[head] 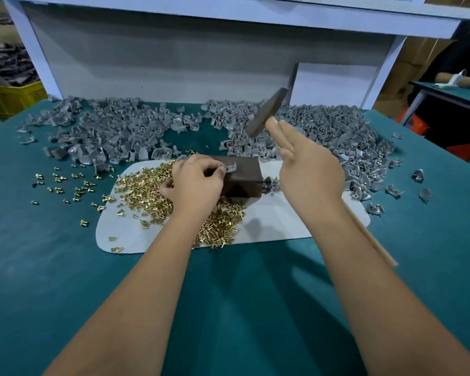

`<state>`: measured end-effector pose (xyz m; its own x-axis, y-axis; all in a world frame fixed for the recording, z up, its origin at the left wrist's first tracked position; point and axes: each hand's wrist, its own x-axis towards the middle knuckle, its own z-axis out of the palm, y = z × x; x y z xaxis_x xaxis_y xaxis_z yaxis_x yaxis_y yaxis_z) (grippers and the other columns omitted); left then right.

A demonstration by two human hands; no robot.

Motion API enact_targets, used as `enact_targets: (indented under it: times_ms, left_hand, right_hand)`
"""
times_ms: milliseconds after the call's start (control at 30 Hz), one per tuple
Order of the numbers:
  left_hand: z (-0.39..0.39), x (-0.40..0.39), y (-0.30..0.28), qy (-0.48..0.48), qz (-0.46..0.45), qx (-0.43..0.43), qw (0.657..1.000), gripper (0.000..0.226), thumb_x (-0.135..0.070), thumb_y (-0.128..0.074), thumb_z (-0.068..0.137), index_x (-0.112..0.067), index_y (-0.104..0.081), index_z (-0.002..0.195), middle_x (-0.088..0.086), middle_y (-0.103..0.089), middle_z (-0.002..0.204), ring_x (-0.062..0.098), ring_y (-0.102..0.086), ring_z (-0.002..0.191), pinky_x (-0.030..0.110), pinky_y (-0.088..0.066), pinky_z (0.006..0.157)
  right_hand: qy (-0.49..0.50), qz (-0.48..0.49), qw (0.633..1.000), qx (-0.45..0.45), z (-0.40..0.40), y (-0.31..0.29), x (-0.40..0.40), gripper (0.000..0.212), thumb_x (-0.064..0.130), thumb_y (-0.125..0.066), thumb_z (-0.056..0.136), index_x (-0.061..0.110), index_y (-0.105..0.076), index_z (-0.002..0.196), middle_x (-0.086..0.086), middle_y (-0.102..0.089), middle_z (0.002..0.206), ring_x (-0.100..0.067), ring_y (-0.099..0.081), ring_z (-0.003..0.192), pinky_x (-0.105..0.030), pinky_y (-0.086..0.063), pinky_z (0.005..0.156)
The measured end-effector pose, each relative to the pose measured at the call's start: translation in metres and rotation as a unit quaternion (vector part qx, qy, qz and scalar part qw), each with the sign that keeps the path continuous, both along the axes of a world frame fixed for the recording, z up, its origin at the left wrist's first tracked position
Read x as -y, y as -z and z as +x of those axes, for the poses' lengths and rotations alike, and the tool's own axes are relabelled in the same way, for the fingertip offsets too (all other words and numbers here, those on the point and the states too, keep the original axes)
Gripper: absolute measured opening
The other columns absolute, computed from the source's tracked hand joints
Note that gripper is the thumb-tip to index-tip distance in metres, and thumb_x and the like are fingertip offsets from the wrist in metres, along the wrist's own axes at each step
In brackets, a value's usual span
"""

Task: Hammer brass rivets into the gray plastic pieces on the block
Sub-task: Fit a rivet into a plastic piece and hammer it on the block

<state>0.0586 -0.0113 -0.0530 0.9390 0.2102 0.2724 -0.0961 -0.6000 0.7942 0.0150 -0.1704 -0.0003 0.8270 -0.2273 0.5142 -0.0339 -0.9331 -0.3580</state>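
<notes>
Left hand pinches a gray plastic piece on top of the dark block, fingers curled round it, holding it steady. A thin pin seems to stand up from the piece – likely a rivet set but not yet driven; too small to be sure

Right hand carries the hammer raised over the block, head blurred, up and to the far side. Handle runs under the palm and out behind the wrist. Two fingers lie straight along the handle; how the rest of the grip closes round it I cannot tell, hidden below

Brass rivets heaped on the white mat, left of and near the block, with strays scattered further left on the green worktop

Progress – early to middling, by my reading. A few pieces just right of the block may be finished ones. The great drift of gray pieces across the far side looks unworked; the bulk of the job is left
</notes>
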Motion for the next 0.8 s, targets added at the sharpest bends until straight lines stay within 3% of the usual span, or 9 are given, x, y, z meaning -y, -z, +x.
enact_targets:
  times_ms: [133, 233, 333, 433, 500, 600, 700, 800]
  left_hand:
    - [0.000, 0.000, -0.001, 0.008, -0.025, -0.021, 0.999, 0.013, -0.036, -0.060, 0.092, -0.039, -0.066, 0.081, -0.026, -0.051, 0.101, 0.010, -0.033, 0.123, 0.039, -0.014, 0.090]
    - [0.001, 0.000, -0.001, 0.012, -0.031, -0.025, 0.999, 0.014, -0.036, -0.061, 0.092, -0.039, -0.067, 0.080, -0.026, -0.051, 0.101, 0.007, -0.032, 0.120, 0.039, -0.014, 0.090]
    - [0.002, 0.000, -0.001, 0.012, -0.036, -0.024, 0.999, 0.015, -0.036, -0.061, 0.092, -0.039, -0.065, 0.078, -0.026, -0.051, 0.103, 0.007, -0.031, 0.119, 0.041, -0.015, 0.093]
    - [0.001, -0.001, -0.001, 0.016, -0.030, -0.022, 0.999, 0.018, -0.037, -0.060, 0.092, -0.040, -0.063, 0.075, -0.026, -0.051, 0.103, 0.007, -0.030, 0.118, 0.041, -0.014, 0.093]
    - [-0.001, -0.001, 0.000, 0.020, -0.019, -0.020, 0.999, 0.018, -0.038, -0.060, 0.092, -0.042, -0.062, 0.074, -0.027, -0.049, 0.104, 0.007, -0.030, 0.119, 0.039, -0.013, 0.091]
    - [-0.003, -0.002, -0.001, 0.026, -0.005, -0.016, 1.000, 0.014, -0.040, -0.061, 0.092, -0.043, -0.063, 0.078, -0.026, -0.050, 0.107, 0.011, -0.032, 0.124, 0.041, -0.016, 0.092]
    - [-0.005, -0.003, -0.003, 0.031, 0.004, -0.012, 0.999, 0.012, -0.040, -0.062, 0.091, -0.044, -0.063, 0.080, -0.026, -0.050, 0.107, 0.013, -0.033, 0.124, 0.042, -0.017, 0.093]
    - [-0.007, -0.003, -0.003, 0.034, 0.009, -0.007, 0.999, 0.012, -0.039, -0.063, 0.091, -0.046, -0.063, 0.080, -0.025, -0.049, 0.105, 0.012, -0.033, 0.120, 0.038, -0.016, 0.088]
  right_hand:
    - [0.051, 0.016, 0.996, -0.069, 0.008, 0.018, 0.017, 0.043, 0.019, -0.042, 0.099, 0.038, -0.043, 0.136, -0.009, -0.064, 0.110, -0.032, -0.060, 0.090, -0.032, -0.037, 0.061]
    - [0.078, 0.029, 0.987, -0.137, 0.010, 0.032, 0.028, 0.026, 0.016, -0.044, 0.095, 0.028, -0.054, 0.115, -0.005, -0.064, 0.092, -0.030, -0.055, 0.080, -0.031, -0.036, 0.061]
    - [0.102, 0.028, 0.981, -0.164, 0.009, 0.038, 0.031, 0.004, 0.020, -0.047, 0.094, 0.018, -0.049, 0.092, -0.004, -0.051, 0.078, -0.028, -0.046, 0.073, -0.031, -0.031, 0.060]
    - [0.115, 0.006, 0.980, -0.164, 0.008, 0.036, 0.027, 0.012, 0.023, -0.048, 0.093, 0.016, -0.048, 0.083, -0.006, -0.053, 0.080, -0.028, -0.044, 0.072, -0.030, -0.032, 0.062]
    - [0.112, -0.025, 0.981, -0.158, 0.007, 0.036, 0.024, 0.017, 0.024, -0.049, 0.093, 0.011, -0.059, 0.088, -0.012, -0.058, 0.097, -0.031, -0.049, 0.083, -0.032, -0.037, 0.067]
    - [0.111, -0.097, 0.975, -0.165, 0.006, 0.040, 0.023, 0.032, 0.027, -0.047, 0.094, 0.003, -0.065, 0.105, -0.018, -0.051, 0.115, -0.035, -0.045, 0.108, -0.037, -0.038, 0.085]
    - [0.083, -0.086, 0.990, -0.074, 0.007, 0.039, 0.016, 0.032, 0.030, -0.049, 0.095, 0.008, -0.065, 0.113, -0.014, -0.052, 0.113, -0.030, -0.044, 0.104, -0.038, -0.035, 0.089]
    - [-0.037, 0.007, 0.999, 0.021, 0.011, 0.033, -0.007, 0.032, 0.030, -0.052, 0.095, 0.017, -0.061, 0.123, 0.001, -0.051, 0.104, -0.015, -0.040, 0.096, -0.030, -0.036, 0.086]
